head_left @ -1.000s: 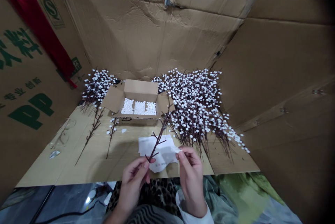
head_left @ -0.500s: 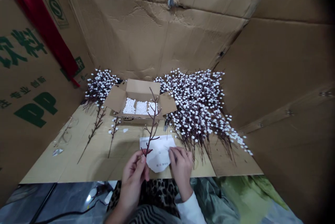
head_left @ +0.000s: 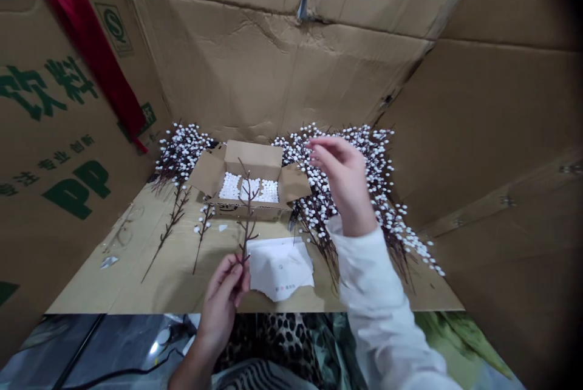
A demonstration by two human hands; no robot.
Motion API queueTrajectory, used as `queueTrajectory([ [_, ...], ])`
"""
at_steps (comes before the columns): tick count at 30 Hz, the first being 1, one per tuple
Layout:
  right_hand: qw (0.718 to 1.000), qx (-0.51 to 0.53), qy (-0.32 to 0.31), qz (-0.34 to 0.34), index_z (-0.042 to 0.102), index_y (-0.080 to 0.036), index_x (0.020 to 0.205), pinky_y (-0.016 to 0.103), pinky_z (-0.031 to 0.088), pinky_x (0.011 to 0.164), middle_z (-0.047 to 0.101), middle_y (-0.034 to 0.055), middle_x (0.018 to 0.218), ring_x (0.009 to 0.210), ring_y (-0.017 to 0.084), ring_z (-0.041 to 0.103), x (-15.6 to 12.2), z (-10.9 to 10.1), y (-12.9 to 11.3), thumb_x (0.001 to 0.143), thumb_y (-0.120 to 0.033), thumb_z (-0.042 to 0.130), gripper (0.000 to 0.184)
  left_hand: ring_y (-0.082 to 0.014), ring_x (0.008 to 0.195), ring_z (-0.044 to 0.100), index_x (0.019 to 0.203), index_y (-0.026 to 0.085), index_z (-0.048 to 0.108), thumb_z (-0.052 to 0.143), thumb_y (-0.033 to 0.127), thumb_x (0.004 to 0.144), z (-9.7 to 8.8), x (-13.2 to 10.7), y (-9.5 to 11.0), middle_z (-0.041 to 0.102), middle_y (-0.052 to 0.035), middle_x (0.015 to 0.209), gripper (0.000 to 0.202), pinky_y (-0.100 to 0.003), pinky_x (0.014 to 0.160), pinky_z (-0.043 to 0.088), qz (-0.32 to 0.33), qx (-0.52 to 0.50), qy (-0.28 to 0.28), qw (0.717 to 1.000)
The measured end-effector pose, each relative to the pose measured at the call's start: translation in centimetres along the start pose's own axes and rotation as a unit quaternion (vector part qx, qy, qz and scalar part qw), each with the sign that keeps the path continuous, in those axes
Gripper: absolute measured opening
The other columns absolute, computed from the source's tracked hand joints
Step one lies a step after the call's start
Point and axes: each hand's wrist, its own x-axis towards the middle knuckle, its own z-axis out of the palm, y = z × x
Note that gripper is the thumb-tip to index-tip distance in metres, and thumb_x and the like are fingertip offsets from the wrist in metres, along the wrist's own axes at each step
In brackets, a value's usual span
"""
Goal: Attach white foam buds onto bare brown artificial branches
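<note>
Your left hand (head_left: 223,293) pinches the lower part of a bare twig (head_left: 248,226) between thumb and fingers. The twig stands roughly upright, just beside the paper (head_left: 282,265), its top overlapping your view of the box (head_left: 268,214) and the white beads (head_left: 230,186) inside. Your right hand (head_left: 346,180) is raised to the right of the box, in front of the large pile of beaded branches (head_left: 382,192). Its thumb and fingertips are close together; you cannot tell whether they hold anything.
</note>
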Motion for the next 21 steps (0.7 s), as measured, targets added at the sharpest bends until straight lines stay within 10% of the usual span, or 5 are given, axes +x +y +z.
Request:
queueTrajectory([
  [3,0.919,-0.329,-0.216,-0.028,0.064,-0.014,0.108,0.038,0.045,0.088,0.067,0.0081,0.106,0.098,0.019,0.061,4.1,4.0,3.3,0.091,-0.013,0.045,0.026,-0.0043,0.049,0.043,0.077,0.016,0.062,0.086,0.048,0.051,-0.8,0.2,0.4,0.061,0.0030,0.068,0.048,-0.015,0.048,0.036,0.024,0.010,0.051,0.998],
  [8,0.810,-0.392,-0.436,0.012,0.065,-0.014,0.102,0.037,0.052,0.082,0.068,0.0064,0.101,0.090,0.019,0.064,4.4,9.7,9.5,0.084,-0.024,0.066,0.020,-0.0057,0.052,0.041,0.077,0.017,0.062,0.080,0.054,0.059,-1.8,0.3,0.5,0.058,0.0030,0.071,0.045,-0.016,0.048,0.035,0.094,0.059,0.054,0.992],
  [14,0.721,-0.447,-0.529,0.024,0.056,-0.017,0.120,0.043,0.053,0.084,0.059,0.0089,0.121,0.102,0.022,0.061,3.0,13.3,13.4,0.090,-0.032,0.058,0.033,-0.0065,0.051,0.038,0.077,0.017,0.062,0.074,0.055,0.067,-2.5,0.6,0.2,0.049,0.0064,0.058,0.041,-0.016,0.048,0.031,0.116,0.088,0.028,0.989],
  [21,0.702,-0.486,-0.521,-0.015,0.055,-0.017,0.121,0.043,0.053,0.085,0.059,0.0090,0.122,0.102,0.022,0.061,1.4,13.9,14.7,0.091,-0.032,0.057,0.034,-0.0051,0.051,0.040,0.079,0.017,0.062,0.079,0.058,0.058,-1.8,-0.2,0.5,0.056,0.0043,0.066,0.049,-0.015,0.048,0.032,0.076,0.057,0.062,0.994],
])
